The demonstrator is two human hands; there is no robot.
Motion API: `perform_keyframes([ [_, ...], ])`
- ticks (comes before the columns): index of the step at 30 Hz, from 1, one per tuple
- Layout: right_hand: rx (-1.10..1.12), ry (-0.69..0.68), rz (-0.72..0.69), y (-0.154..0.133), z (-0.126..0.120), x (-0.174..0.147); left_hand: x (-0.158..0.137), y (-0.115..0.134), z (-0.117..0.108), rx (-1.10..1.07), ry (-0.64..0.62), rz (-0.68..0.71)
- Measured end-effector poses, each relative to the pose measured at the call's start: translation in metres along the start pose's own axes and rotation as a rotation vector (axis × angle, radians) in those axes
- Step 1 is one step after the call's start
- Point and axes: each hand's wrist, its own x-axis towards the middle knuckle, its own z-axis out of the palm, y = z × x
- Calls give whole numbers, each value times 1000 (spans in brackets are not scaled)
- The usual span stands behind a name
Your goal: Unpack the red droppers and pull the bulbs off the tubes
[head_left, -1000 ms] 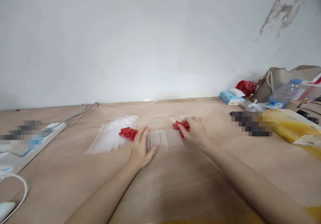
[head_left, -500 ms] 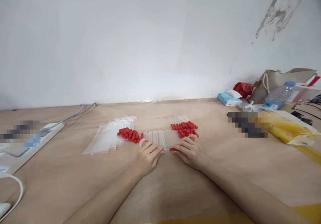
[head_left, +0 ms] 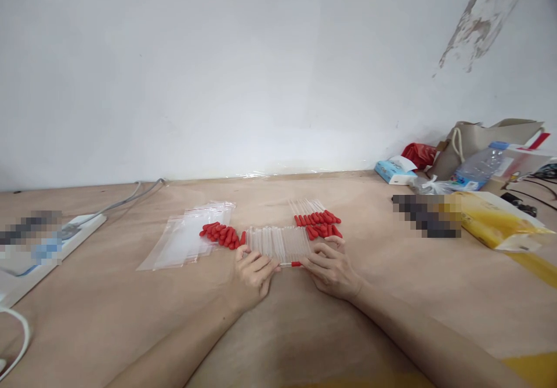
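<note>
Between my hands lies a thin clear dropper tube (head_left: pixel 285 265) with a red rubber bulb (head_left: pixel 296 264) on its right end. My left hand (head_left: pixel 255 273) pinches the tube's left part. The fingertips of my right hand (head_left: pixel 333 269) are closed on the bulb end, partly hiding it. Just behind them, clear tubes (head_left: pixel 278 243) lie side by side in a row. A pile of red bulbs (head_left: pixel 221 234) sits to the left of that row. Behind my right hand are droppers with red bulbs (head_left: pixel 317 218), their clear stems pointing away.
Clear zip bags (head_left: pixel 180 240) lie flat at the left. A white power strip (head_left: pixel 82 243) with cables is further left. To the right are a blue tissue pack (head_left: pixel 394 172), a yellow pack (head_left: pixel 496 220), a plastic bottle (head_left: pixel 481 165) and a grey bag (head_left: pixel 505 136).
The hands have come slightly toward me and a little further apart, showing more of the tube between them. The view has shifted slightly.
</note>
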Motion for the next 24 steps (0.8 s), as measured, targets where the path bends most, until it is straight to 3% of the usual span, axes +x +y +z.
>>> perform_keyframes([
  [14, 50, 37, 64, 3, -11, -3, -4, -3, -2, -69, 49, 5],
  [18, 70, 121, 283, 26, -18, -12, -10, -25, -6, -34, 197, -179],
  [21, 230, 205, 419, 41, -18, -14, -12, -42, -5, 10, 189, -335],
  [24, 310, 279, 576, 50, -14, -14, -11, -50, -3, 34, 171, -361],
])
